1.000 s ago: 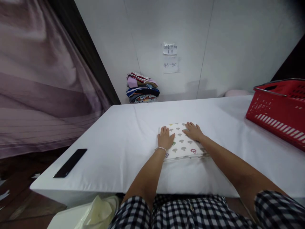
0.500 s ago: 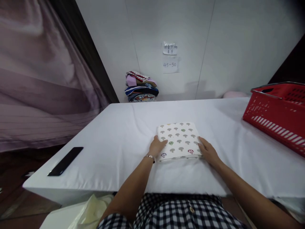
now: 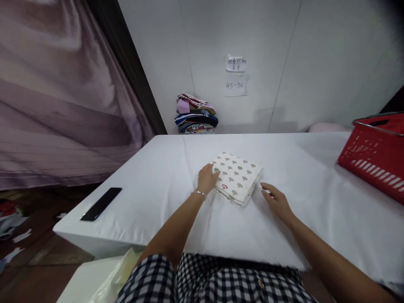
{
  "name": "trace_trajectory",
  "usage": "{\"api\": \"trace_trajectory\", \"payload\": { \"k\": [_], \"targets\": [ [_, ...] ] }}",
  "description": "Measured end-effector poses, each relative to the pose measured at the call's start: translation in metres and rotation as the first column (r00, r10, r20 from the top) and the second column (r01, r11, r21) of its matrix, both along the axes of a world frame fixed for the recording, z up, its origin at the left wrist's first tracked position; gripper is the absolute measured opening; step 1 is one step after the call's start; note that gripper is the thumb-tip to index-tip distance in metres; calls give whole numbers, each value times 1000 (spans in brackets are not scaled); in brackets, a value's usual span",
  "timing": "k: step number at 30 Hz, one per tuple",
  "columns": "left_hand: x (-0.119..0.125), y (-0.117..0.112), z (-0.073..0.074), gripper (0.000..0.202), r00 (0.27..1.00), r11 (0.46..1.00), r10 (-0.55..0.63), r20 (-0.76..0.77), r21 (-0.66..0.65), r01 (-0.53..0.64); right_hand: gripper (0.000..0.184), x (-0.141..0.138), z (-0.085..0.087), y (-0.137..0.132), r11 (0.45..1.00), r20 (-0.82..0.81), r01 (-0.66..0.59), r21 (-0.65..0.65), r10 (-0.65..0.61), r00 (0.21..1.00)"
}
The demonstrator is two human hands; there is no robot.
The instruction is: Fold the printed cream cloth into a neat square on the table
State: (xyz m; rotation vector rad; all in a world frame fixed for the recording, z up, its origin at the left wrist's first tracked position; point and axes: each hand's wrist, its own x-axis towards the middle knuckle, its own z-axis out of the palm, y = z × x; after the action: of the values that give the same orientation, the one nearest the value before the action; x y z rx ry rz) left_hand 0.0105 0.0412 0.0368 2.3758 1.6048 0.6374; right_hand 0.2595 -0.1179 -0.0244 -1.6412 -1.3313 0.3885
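A folded white cloth with a mushroom print (image 3: 237, 177) lies turned at an angle on the white-covered table (image 3: 164, 181). My left hand (image 3: 207, 179), with a bracelet at the wrist, grips the cloth's left corner. My right hand (image 3: 275, 200) rests on the table just right of the cloth, fingers apart, not touching it.
A red plastic basket (image 3: 375, 155) stands at the table's right end. A black flat phone (image 3: 101, 203) lies near the left front edge. A stack of folded clothes (image 3: 196, 114) sits behind the table by the wall. A purple curtain (image 3: 57, 97) hangs at left.
The cloth has been turned and shifted away across the table by my left hand. My right hand came off the cloth's right edge and now lies beside it.
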Motion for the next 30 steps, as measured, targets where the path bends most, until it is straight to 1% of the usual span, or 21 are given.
{"api": "trace_trajectory", "payload": {
  "k": [2, 3, 4, 6, 7, 9, 11, 12, 14, 16, 17, 19, 21, 23, 24, 26, 28, 30],
  "targets": [
    [7, -34, -13, 46, 995, 992, -101, -17, 69, 102, 43, 17, 7, 26, 999, 102, -5, 42, 1, 995],
    [11, -52, -19, 47, 986, 981, -166, -25, 94, 167, 45, 24, 11, 41, 999, 156, -6, 31, 1, 988],
    [16, -68, -23, 50, 972, 966, -231, -37, 110, 234, 47, 30, 15, 58, 1000, 214, 8, -1, -8, 977],
    [26, -95, -31, 59, 928, 920, -364, -83, 126, 372, 51, 39, 23, 91, 990, 322, 51, -130, -6, 947],
    [30, -104, -33, 61, 902, 894, -417, -109, 129, 429, 53, 42, 26, 106, 977, 352, 66, -204, 10, 936],
    [36, -114, -37, 54, 875, 867, -459, -152, 139, 479, 55, 46, 29, 128, 949, 362, 67, -307, 51, 931],
    [35, -114, -38, 45, 866, 858, -465, -182, 148, 492, 52, 49, 28, 136, 934, 349, 53, -352, 79, 934],
    [31, -111, -37, 42, 863, 856, -466, -193, 150, 496, 50, 50, 27, 133, 930, 347, 48, -364, 88, 934],
    [18, -104, -35, 39, 861, 856, -463, -212, 144, 496, 47, 52, 22, 116, 926, 349, 42, -374, 99, 932],
    [0, -97, -33, 40, 879, 880, -424, -219, 130, 457, 46, 49, 16, 85, 929, 339, 35, -368, 99, 935],
    [-9, -94, -32, 41, 896, 900, -389, -215, 119, 419, 45, 46, 14, 66, 931, 328, 28, -365, 100, 939],
    [-25, -93, -32, 43, 929, 937, -314, -194, 94, 336, 47, 35, 9, 25, 943, 264, 27, -332, 65, 962],
    [-34, -97, -33, 45, 950, 958, -265, -166, 67, 279, 47, 23, 6, -10, 944, 226, 21, -329, 57, 973],
    [-34, -104, -34, 47, 959, 966, -246, -142, 51, 255, 46, 13, 6, -32, 945, 213, 16, -328, 58, 975],
    [-32, -108, -33, 48, 961, 967, -241, -133, 51, 249, 47, 10, 6, -38, 947, 217, 20, -321, 53, 975],
    [-26, -115, -32, 45, 965, 967, -233, -117, 72, 243, 48, 7, 9, -40, 961, 251, 46, -274, 25, 968],
    [-19, -120, -29, 39, 965, 961, -241, -106, 110, 253, 51, 5, 13, -35, 984, 318, 62, -166, -6, 948],
    [-16, -121, -28, 32, 960, 950, -261, -105, 147, 275, 54, 2, 18, -29, 999, 408, 27, -35, -10, 913]
  ]
}}
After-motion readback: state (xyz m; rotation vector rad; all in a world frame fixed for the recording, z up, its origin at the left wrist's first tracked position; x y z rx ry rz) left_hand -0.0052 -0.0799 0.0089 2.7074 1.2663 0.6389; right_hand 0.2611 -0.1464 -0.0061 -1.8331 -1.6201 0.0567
